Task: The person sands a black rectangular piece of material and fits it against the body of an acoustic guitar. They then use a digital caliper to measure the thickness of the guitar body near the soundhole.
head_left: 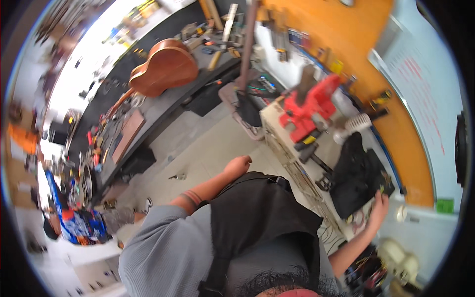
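Observation:
My left hand [239, 165] hangs in front of my black apron [247, 213], above the floor. Its fingers point away and are smeared, so their pose is unclear. On the right, my right hand [379, 207] reaches over the bench to the edge of a bunched black cloth or bag [350, 173]. The fingers come together there by a small yellowish spot, and what they pinch is too small to make out. Just beyond the cloth lie a white-bristled brush [360, 122] and a dark-handled hammer-like tool [312, 157]. A red bench vise [309, 109] stands farther up the bench.
A brown guitar [168, 67] lies on the long black workbench [163, 106] at far left, among scattered tools. Another person [84, 225] in a blue patterned shirt is at the left. A small object [178, 176] lies on the floor. Tools hang on the orange wall panel [356, 34].

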`<action>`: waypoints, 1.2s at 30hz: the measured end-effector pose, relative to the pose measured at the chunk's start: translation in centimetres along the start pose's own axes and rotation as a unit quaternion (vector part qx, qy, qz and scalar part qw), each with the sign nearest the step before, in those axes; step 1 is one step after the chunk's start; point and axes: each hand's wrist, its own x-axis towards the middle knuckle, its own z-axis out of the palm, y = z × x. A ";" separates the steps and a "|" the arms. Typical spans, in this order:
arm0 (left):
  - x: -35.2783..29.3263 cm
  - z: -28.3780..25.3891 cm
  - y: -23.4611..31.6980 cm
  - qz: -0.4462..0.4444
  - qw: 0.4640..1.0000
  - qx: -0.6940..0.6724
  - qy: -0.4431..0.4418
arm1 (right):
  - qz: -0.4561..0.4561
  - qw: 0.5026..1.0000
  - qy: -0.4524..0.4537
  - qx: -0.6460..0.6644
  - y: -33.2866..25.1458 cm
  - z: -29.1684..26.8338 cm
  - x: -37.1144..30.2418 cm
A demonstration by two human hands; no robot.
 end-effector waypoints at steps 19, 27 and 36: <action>-15.3 -30.2 3.6 0.261 0.741 -0.574 -0.230 | -0.209 0.873 -0.262 0.354 -50.2 27.8 -27.8; -20.4 -39.7 -11.1 0.174 0.693 -0.692 -0.105 | -0.370 0.770 -0.446 0.266 -60.9 42.2 -34.3; -19.3 -45.9 -24.7 0.169 0.578 -0.798 -0.010 | -0.434 0.580 -0.640 0.257 -72.5 58.0 -38.5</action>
